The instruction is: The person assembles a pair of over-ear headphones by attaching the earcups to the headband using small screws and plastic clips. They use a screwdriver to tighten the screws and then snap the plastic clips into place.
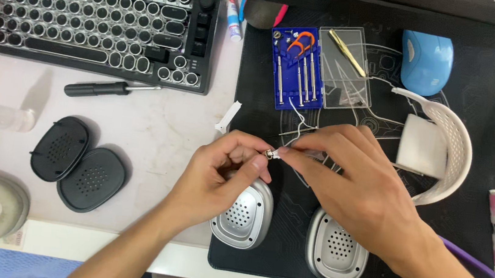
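Both hands meet over the black desk mat (451, 240), fingertips pressed together on one tiny metal part (270, 154). The left hand (225, 176) pinches it between thumb and forefinger, the other fingers curled under, wrist coming up from the lower edge of the view. The right hand (353, 181) reaches across from the right, its thumb and forefinger closed on the same part from the other side (what exactly the part is, I cannot tell, it is too small). The part sits just above two silver earcup shells: the left shell (242, 215) lies partly under the left hand, the right shell (334, 246) under the right wrist. Beside them on the mat lie a white mesh headband (453, 139) and a blue screwdriver set (296, 70). Off the mat, on the white table, rest two black perforated covers (76, 167), a black-handled screwdriver (102, 88) and a black keyboard (97, 19)
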